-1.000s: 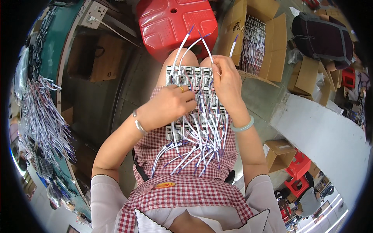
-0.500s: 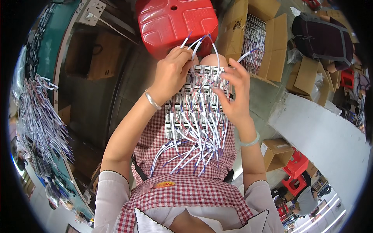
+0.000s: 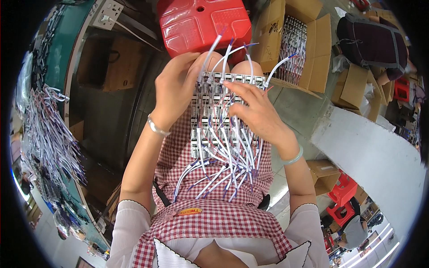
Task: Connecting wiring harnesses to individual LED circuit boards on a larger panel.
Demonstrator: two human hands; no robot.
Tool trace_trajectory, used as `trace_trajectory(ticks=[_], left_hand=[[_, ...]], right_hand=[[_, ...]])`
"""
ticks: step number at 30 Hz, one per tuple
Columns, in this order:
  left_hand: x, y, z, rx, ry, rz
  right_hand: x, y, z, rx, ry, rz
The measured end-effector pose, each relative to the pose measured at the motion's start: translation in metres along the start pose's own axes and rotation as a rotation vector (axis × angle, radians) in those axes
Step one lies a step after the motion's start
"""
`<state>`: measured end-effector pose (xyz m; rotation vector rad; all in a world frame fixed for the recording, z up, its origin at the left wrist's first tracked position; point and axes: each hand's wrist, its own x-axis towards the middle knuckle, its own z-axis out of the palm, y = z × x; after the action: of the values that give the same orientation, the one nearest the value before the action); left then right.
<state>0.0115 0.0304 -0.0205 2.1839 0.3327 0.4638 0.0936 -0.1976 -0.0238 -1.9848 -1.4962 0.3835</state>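
Note:
On my lap lies a panel of small silvery-white electronic modules (image 3: 206, 100) in rows, with thin red wires among them. White cables (image 3: 230, 147) with blue wire tips fan from the panel over a red-and-white checked apron (image 3: 214, 223). My left hand (image 3: 176, 87) is at the panel's far left corner. Its fingers are blurred beside a blurred upright white cable (image 3: 211, 52); whether they grip it is unclear. My right hand (image 3: 259, 111) reaches across the panel, thumb and index finger apart. Its index fingertip touches near the base of another white cable (image 3: 227, 60).
A red plastic stool (image 3: 203, 24) stands beyond my knees. To its right, an open cardboard box (image 3: 315, 49) holds more modules. Bundled white cables (image 3: 51, 134) hang along a green-topped bench (image 3: 69, 49) at left. At right are a pale surface (image 3: 371, 152) and red stools (image 3: 342, 187).
My left hand has moved left, away from the cable tops. My right hand has come inward over the panel's far rows. The far cables now stand spread apart.

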Motion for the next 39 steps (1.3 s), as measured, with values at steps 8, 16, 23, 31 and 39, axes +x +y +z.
trace_trajectory(ticks=[8,16,23,31,39], left_hand=[[-0.065,0.013,-0.044,0.042,-0.079,-0.007],[-0.09,0.022,-0.056,0.106,-0.36,0.199],[-0.083,0.038,-0.056,0.227,-0.666,0.376],[-0.072,0.036,-0.057,0.254,-0.807,0.428],[-0.041,0.022,-0.039,-0.047,-0.37,0.1]], right_hand=[[0.032,0.004,0.015,0.59,0.462,0.557],[0.05,0.016,0.028,0.301,0.517,0.667],[0.046,0.009,0.027,0.318,0.494,0.703],[-0.021,-0.028,-0.003,0.063,0.554,0.381],[-0.052,-0.045,0.005,-0.003,0.197,0.109]])
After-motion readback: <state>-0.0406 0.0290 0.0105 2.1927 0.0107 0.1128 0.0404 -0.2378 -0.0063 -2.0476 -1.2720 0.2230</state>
